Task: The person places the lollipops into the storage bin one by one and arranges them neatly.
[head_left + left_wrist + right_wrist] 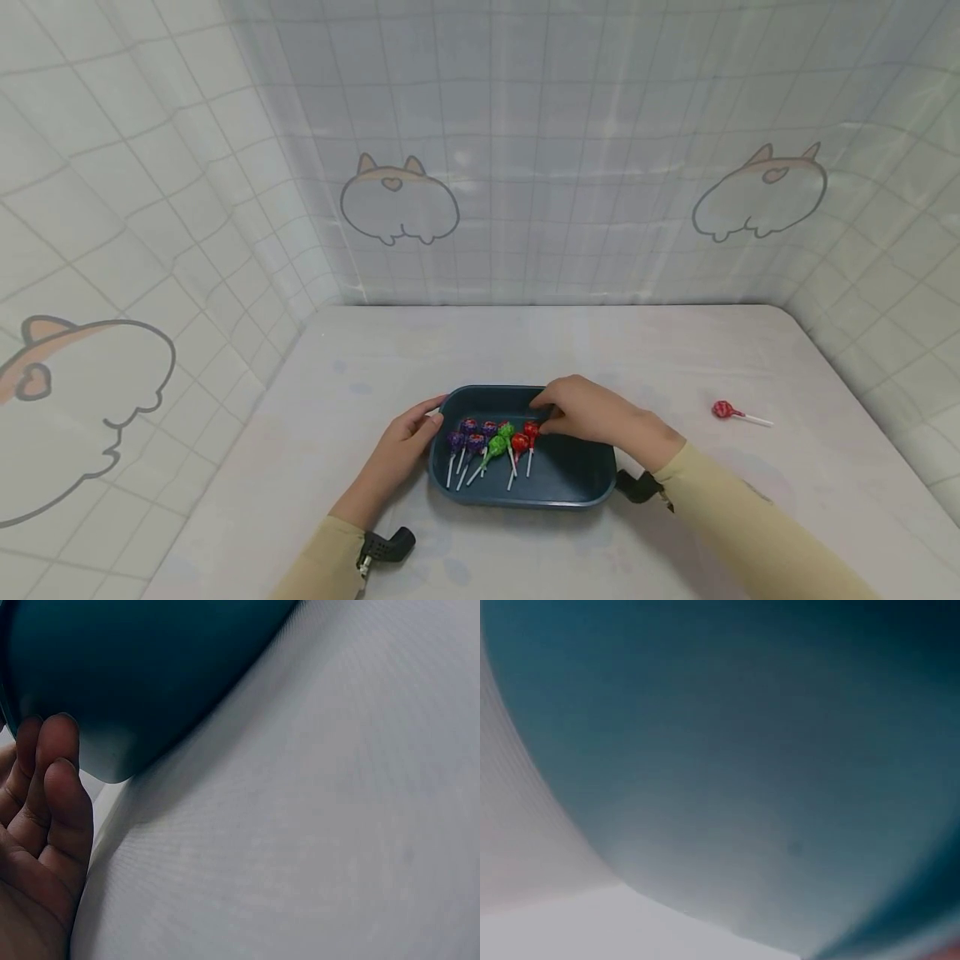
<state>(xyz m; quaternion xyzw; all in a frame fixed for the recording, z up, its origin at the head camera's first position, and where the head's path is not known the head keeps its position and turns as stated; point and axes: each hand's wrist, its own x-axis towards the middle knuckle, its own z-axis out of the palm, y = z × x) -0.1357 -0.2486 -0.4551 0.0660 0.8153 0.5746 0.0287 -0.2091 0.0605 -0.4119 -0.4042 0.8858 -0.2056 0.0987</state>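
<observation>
A dark teal tray (573,471) with rounded corners stands on the table in the head view. In its left half lie several purple lollipops (476,443), two green lollipops (497,447) and two red lollipops (520,442), white sticks toward the front. My left hand (399,443) holds the tray's left end, thumb at the rim and fingers along the outer wall. Over the tray's inside, my right hand (588,410) has thumb and fingers apart, with the thumb right beside the rear red lollipop. The tray wall (727,772) fills most of the right wrist view.
Another red lollipop (723,409) lies on the table to the right of the tray, its stick pointing right. The pale tabletop (360,350) is bordered by hanging white gridded curtains (555,208) at the back and sides.
</observation>
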